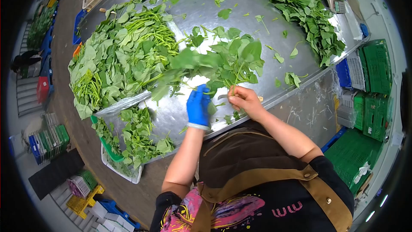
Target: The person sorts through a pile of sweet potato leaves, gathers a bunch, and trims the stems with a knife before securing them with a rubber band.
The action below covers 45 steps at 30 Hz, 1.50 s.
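Note:
My right hand, bare, pinches the stems of a small bunch of leafy greens whose leaves fan out away from me. Close beside it, my left hand wears a blue glove, its fingers curled closed around the stem end of another leafy sprig, which is smeared by motion. Left of both hands lies a large heap of leafy greens, many stems facing the middle of the table. Loose leaves are scattered to the right of the bunch.
The metal table carries a long row of greens at the far right, near a scale. More greens lie at the near left, above a white bin. Green crates are stacked at the right.

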Motion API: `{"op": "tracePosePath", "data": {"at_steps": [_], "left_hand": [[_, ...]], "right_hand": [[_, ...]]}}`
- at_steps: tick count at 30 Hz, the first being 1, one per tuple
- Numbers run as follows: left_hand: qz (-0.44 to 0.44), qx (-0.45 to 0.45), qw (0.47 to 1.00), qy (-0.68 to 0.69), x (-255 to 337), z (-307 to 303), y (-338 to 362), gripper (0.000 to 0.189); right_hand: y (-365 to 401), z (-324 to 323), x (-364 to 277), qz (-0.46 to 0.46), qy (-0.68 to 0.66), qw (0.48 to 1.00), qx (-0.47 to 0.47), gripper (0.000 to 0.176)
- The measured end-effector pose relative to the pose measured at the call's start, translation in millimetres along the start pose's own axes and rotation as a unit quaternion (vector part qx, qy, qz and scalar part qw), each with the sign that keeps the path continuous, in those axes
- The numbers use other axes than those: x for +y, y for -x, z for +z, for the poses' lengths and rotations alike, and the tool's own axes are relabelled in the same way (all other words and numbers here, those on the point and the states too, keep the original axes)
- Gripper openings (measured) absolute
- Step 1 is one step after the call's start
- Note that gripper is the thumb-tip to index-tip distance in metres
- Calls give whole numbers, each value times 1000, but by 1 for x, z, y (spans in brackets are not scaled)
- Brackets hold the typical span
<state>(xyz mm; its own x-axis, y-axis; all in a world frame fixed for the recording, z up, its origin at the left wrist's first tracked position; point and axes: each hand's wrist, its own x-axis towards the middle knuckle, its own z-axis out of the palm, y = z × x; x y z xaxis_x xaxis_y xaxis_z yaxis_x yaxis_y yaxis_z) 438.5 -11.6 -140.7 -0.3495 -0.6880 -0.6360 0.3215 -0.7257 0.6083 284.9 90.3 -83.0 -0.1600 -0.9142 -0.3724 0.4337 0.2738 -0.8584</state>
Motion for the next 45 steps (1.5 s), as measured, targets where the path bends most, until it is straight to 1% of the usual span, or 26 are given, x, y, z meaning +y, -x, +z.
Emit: {"op": "tracePosePath", "data": {"at_steps": [1, 2, 3, 4, 5, 7, 8, 10, 11, 14, 16, 17, 18, 20, 21, 22, 27, 30, 31, 34, 35, 38, 39, 42, 43, 45], "left_hand": [[28, -12, 1000, 4, 9, -8, -1, 26], [61, -68, 995, 29, 18, -19, 3, 29], [76, -85, 993, 30, 28, -19, 11, 30], [89, -101, 990, 31, 36, -22, 17, 32], [88, -105, 990, 29, 40, -31, 18, 32], [47, -80, 992, 90, 44, -40, 19, 26], [12, -106, 986, 126, 42, -45, 19, 26], [-58, -157, 966, 198, 33, -59, 11, 27], [-83, -252, 946, 185, 19, -79, -4, 34], [-113, -140, 978, 104, 19, -40, 20, 36], [-98, -143, 980, 98, 13, -42, 21, 34], [-96, -123, 982, 105, 11, -40, 23, 36], [-91, -105, 984, 111, 11, -39, 24, 37], [-92, -198, 963, 155, -13, -65, 9, 29], [-87, -216, 957, 174, -23, -66, 10, 27], [-83, -233, 950, 193, -29, -63, 14, 25], [-71, -81, 984, 139, -20, -30, 33, 10], [-71, -68, 985, 145, -14, -26, 36, 10], [-43, -69, 989, 121, -8, -21, 41, 10], [-2, 35, 988, 150, 11, -27, 25, 11], [34, -82, 981, 172, 9, -49, 16, 12], [28, -91, 995, 31, 33, -27, 39, 13], [1, -59, 998, 4, 37, -19, 46, 16], [18, -71, 994, -83, 26, -17, 49, 20], [30, -88, 990, -106, 22, -21, 48, 21], [20, -65, 989, -129, 21, -27, 46, 21]], "right_hand": [[6, 1, -2, 20, 74, 997, -3, 22], [7, -1, 6, -28, 243, 967, -68, 23], [7, -6, 19, -73, 403, 903, -127, 25], [10, -7, 25, -112, 549, 808, -183, 27], [13, -10, 29, -96, 587, 785, -174, 30], [-2, -20, 39, -81, 629, 772, -27, 26], [-13, -26, 45, -73, 645, 759, 44, 24], [-36, -38, 51, -79, 698, 709, 55, 30], [-44, -42, 54, -83, 723, 683, 61, 33], [-56, -49, 60, -63, 614, 787, 24, 34], [-46, -33, 25, 23, 305, 951, 30, 30], [-39, -26, 12, 68, 134, 988, 33, 28], [-36, -26, 15, 49, 191, 979, 42, 26], [-32, -24, 23, 2, 303, 951, 58, 23], [-28, -17, 26, -56, 296, 954, 12, 21], [-22, -3, 17, -22, 279, 960, -3, 17], [-15, 28, 27, -241, 441, 865, 12, 20], [-11, 29, 30, -219, 298, 929, 4, 19], [-7, 30, 24, -184, 251, 949, 55, 18], [8, 32, 3, -76, -9, 996, 51, 17], [12, 32, 0, -38, -35, 998, 26, 16], [-4, 19, 8, 107, 186, 977, -9, 22], [-8, 20, 5, 64, 346, 936, -2, 27], [-18, 48, 2, -61, 265, 962, 34, 23], [-23, 48, 15, -25, 219, 975, 21, 34], [-24, 46, 15, -10, 242, 970, 1, 29]]}}
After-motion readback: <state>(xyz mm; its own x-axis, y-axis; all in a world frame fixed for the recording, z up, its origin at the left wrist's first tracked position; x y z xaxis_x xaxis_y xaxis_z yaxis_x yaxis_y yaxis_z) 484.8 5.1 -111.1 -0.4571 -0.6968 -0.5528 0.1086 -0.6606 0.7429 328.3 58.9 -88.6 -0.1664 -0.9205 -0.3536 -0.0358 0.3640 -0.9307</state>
